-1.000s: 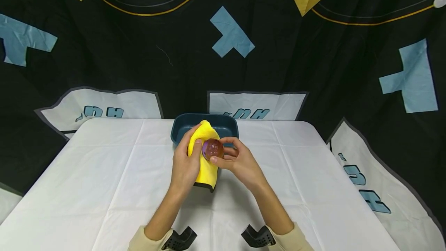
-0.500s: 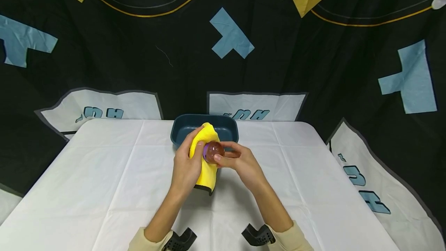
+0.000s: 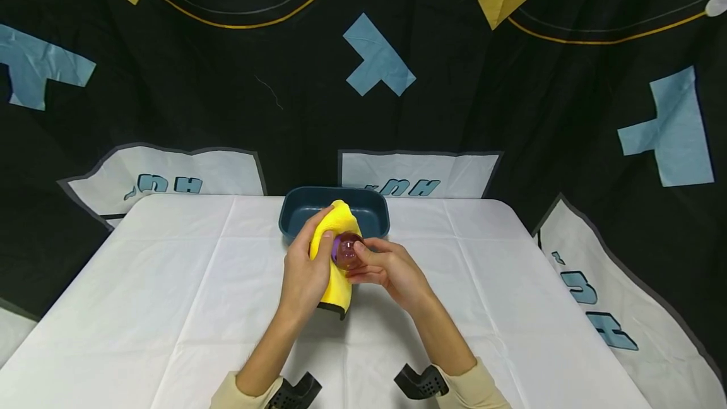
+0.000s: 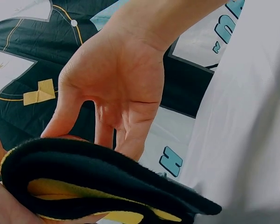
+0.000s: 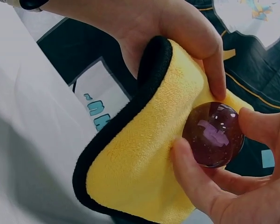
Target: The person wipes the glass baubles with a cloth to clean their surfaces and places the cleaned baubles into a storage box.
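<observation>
In the head view, my left hand (image 3: 307,273) grips a folded yellow cloth (image 3: 339,292) with black trim, thumb on its near face. My right hand (image 3: 394,271) pinches a clear purple ball (image 3: 345,252) against that cloth. The right wrist view shows the ball (image 5: 213,135) between right thumb and fingers, a lighter purple shape visible in it; the yellow plush face of the cloth (image 5: 130,163) spreads behind. From the left wrist view, the cloth's black edge (image 4: 107,163) loops open in a fold and hides the ball and the right fingertips.
Behind the hands, a dark blue rectangular tub (image 3: 372,204) stands at the table's far edge. White cloth covers the table (image 3: 227,308). A black printed curtain (image 3: 255,100) hangs beyond it. Black devices (image 3: 294,391) sit at both sleeve cuffs.
My right fingers have shifted round the ball: the thumb now lies over its right side and the other fingers reach underneath. The left hand and cloth have hardly moved.
</observation>
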`<act>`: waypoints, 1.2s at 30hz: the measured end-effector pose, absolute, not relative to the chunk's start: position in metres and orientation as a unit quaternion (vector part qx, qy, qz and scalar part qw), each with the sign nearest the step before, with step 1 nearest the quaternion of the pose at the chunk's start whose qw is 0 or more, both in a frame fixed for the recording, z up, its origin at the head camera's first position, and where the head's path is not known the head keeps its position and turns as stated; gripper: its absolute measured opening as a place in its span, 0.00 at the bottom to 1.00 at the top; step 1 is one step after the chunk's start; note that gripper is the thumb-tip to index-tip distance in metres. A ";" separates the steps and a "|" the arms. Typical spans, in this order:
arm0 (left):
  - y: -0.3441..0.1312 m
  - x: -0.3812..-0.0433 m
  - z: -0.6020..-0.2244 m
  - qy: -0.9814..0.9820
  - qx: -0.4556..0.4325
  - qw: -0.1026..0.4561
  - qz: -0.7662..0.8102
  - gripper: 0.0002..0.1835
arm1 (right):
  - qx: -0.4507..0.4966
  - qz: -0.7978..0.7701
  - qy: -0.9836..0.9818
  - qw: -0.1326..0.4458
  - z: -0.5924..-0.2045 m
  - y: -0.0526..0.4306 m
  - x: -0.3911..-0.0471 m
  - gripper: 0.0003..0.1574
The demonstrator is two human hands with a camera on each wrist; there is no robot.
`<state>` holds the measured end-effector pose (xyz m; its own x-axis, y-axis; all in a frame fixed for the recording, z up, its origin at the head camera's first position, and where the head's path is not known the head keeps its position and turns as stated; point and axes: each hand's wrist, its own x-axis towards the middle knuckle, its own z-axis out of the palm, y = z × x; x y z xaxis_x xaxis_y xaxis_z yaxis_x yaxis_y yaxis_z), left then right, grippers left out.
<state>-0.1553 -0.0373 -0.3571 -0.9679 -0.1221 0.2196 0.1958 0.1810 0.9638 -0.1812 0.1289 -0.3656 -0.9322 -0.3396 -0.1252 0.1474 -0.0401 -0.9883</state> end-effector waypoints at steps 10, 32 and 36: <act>-0.044 -0.157 -0.356 -0.759 -0.018 0.107 -0.642 0.24 | -0.062 -0.753 0.633 0.169 -0.367 0.124 -0.182 0.27; -0.182 -0.172 -0.367 -0.736 0.109 -0.070 -0.664 0.34 | -0.009 -0.840 0.509 0.188 -0.370 0.125 -0.183 0.23; -0.211 -0.176 -0.381 -0.724 0.124 -0.095 -0.671 0.35 | -0.029 -0.837 0.514 0.185 -0.370 0.127 -0.184 0.24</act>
